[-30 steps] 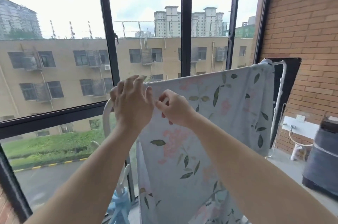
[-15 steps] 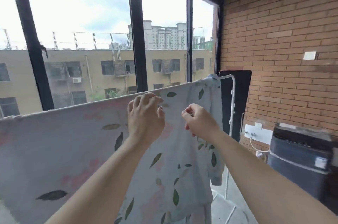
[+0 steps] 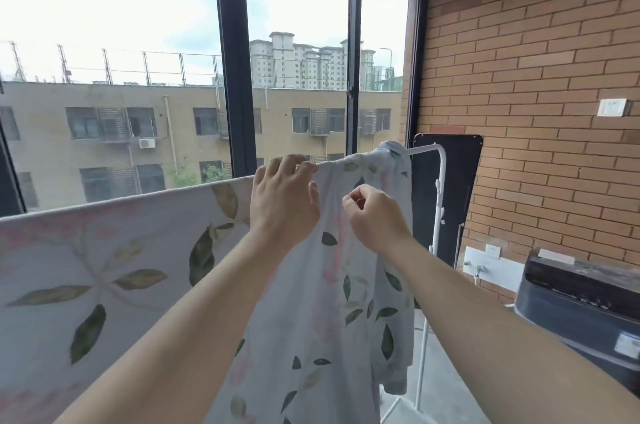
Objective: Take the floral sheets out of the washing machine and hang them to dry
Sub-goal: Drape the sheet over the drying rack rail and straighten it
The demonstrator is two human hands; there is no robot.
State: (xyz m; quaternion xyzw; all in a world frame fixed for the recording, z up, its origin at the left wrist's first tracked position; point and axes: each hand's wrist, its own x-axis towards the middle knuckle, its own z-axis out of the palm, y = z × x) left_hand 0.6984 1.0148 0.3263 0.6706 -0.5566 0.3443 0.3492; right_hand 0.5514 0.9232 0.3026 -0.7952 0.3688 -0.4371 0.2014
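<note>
Brick wall (image 3: 519, 77) and window (image 3: 235, 60) frame the rack (image 3: 437, 181), where the sheet (image 3: 329, 285) already drapes over the top bar. My left hand (image 3: 282, 202) clamps its top fold, and my right hand (image 3: 375, 217) pinches cloth just beside it. I judge it limp and damp-heavy (likely to bunch), so I'd take it along the top edge.

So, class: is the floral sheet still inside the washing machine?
No: the floral sheet hangs over the white drying rack, with both hands on it.

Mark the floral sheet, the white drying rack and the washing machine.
floral sheet (image 3: 114, 261): head view, flat spread part left of the hands.
white drying rack (image 3: 440, 188): head view, right upright post.
washing machine (image 3: 575, 309): head view, dark front face at lower right.
</note>
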